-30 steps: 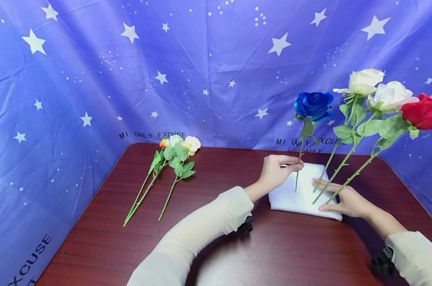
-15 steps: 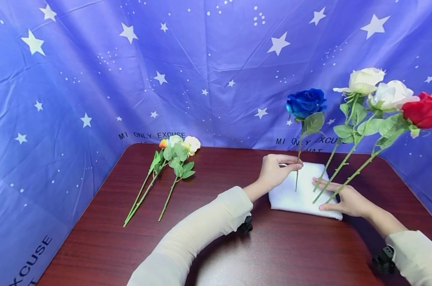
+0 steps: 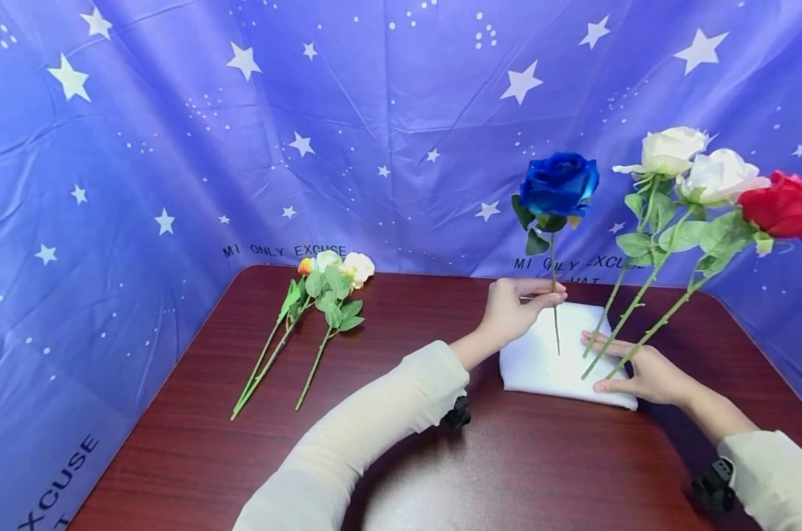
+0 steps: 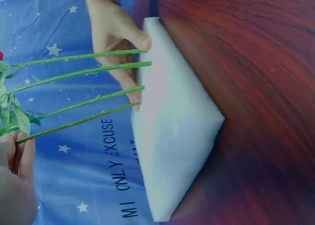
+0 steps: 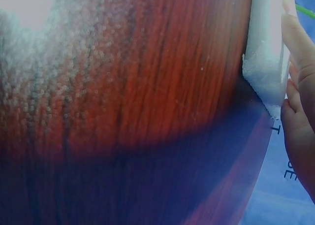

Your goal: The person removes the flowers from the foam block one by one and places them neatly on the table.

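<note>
My left hand pinches the stem of a blue rose between thumb and fingers. The rose stands nearly upright, and its lower stem end meets the top of a white foam block. In the left wrist view four-sided foam shows edge-on, with the held stem reaching its surface beside the other stems. My right hand rests on the block's right side, thumb and fingers spread around the stems there. Two white roses and a red rose stand in the foam, leaning right.
On the left of the dark red wooden table lie several flowers, among them a cream rose and an orange bud. A blue star-patterned cloth hangs behind the table and at its sides.
The blue rose's bloom has shifted left and slightly up, and its leaves have turned around the stem. The left hand keeps its pinch; the right hand stays on the foam.
</note>
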